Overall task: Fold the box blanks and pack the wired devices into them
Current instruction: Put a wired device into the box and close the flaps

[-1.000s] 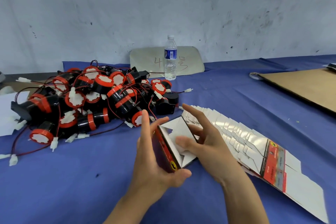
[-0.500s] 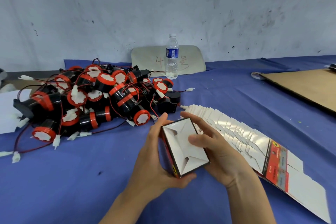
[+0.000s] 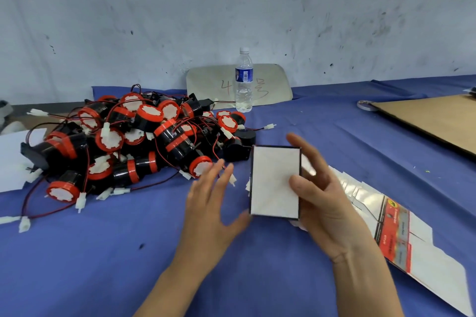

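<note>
Now box (image 3: 275,181) shows flat closed white face toward camera; 0.5 s ago end flaps stood open, so 1 end judged folded shut. Right hand (image 3: 325,197) grips box, thumb on face, fingers (image 3: 306,152) behind. Left hand (image 3: 208,203) released, fingers spread, nearing wired devices (image 3: 134,141) on counter (image 3: 322,123). Box blanks (image 3: 401,229) stacked just right.

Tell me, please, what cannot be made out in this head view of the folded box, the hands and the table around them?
- Folded box: only its white face shows; its other end is hidden behind it.
- Left hand: motion-blurred, fingertips indistinct.
- Stack of box blanks: near end hidden by the right hand; print too small to read.
- Brown cardboard sheet: cut off by the right edge.
</note>
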Available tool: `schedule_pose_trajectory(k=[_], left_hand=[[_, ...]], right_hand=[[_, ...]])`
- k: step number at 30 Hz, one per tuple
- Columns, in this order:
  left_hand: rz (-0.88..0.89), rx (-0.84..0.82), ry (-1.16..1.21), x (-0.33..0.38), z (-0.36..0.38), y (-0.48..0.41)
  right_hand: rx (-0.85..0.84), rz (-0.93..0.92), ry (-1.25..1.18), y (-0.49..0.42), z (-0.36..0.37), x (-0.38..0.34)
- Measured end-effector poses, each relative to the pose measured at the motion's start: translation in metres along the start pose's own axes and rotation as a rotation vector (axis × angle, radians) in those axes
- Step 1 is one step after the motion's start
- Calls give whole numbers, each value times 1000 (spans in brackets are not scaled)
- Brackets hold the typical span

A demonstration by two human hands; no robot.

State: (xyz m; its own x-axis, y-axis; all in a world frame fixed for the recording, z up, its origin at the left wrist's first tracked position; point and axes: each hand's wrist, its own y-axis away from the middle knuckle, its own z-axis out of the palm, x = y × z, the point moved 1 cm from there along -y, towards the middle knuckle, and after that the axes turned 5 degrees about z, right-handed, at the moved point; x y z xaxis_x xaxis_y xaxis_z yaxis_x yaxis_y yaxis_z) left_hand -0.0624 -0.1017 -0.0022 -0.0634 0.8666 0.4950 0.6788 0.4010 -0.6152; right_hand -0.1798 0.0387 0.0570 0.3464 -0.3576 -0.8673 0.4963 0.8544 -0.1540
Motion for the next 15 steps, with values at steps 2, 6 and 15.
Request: schedule_pose_trajectory(k=[2,6,15], left_hand=[[-130,40,-96,-18,1,0],[-351,206,67,-35,0,0],[-314,68,-392,-78,-53,-100]], right_hand=[[82,-129,189,2,4,-9],[57,-280,847,-5,31,-5],[-398,165,1464,-16,63,33]])
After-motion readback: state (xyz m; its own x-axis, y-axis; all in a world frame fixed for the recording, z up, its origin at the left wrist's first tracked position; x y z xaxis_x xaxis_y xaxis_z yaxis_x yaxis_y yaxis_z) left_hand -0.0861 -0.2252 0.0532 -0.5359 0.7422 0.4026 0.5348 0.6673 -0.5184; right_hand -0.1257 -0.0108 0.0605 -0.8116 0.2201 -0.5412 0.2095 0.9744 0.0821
